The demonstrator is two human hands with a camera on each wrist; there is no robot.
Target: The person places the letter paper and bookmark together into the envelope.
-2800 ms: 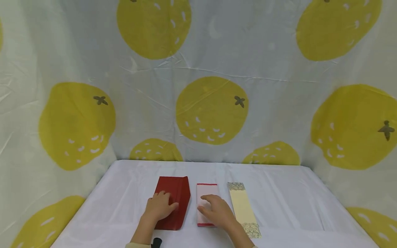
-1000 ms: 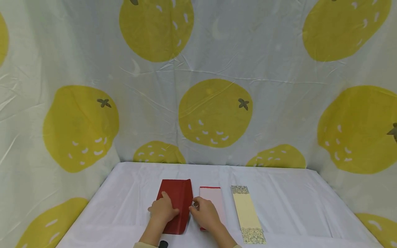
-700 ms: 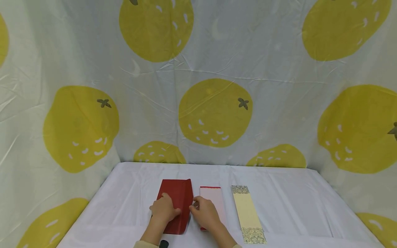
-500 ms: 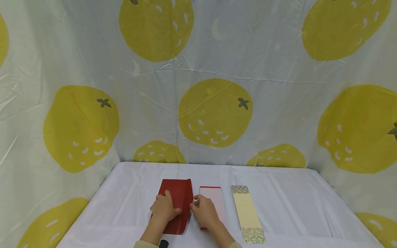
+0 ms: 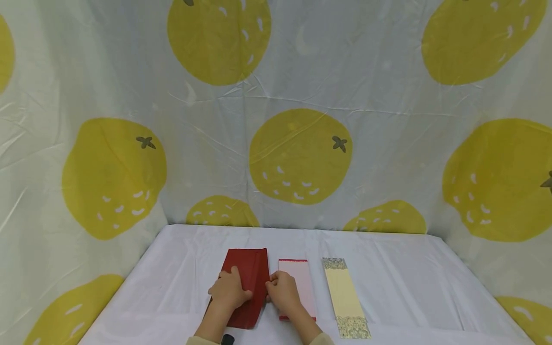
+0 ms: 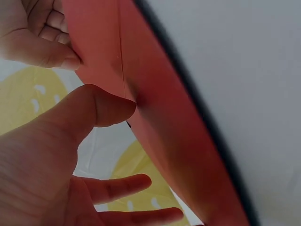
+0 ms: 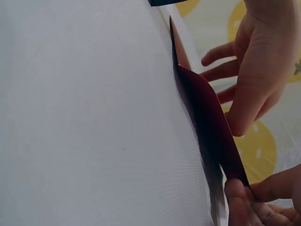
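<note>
A dark red paper envelope (image 5: 246,268) lies on the white cloth, its folded flap along the right side. My left hand (image 5: 228,290) rests over it, thumb pressing near the fold and fingers spread. In the left wrist view the thumb (image 6: 110,107) touches the red paper while the other fingers reach out straight. My right hand (image 5: 284,293) pinches the flap's right edge between thumb and fingers. The right wrist view shows this right hand (image 7: 263,202) gripping the lower end of the red flap (image 7: 214,122), which stands bent up.
Right of the envelope lies a pale pink paper piece (image 5: 304,287) with red ends, partly under my right hand. Farther right is a cream paper strip (image 5: 344,290) with patterned ends. A white curtain (image 5: 379,158) printed with yellow fruit hangs behind the table.
My right hand has come left from above the pink paper to the flap's edge. A small round spot seen between its fingers about a second ago no longer shows. The envelope has shifted slightly.
</note>
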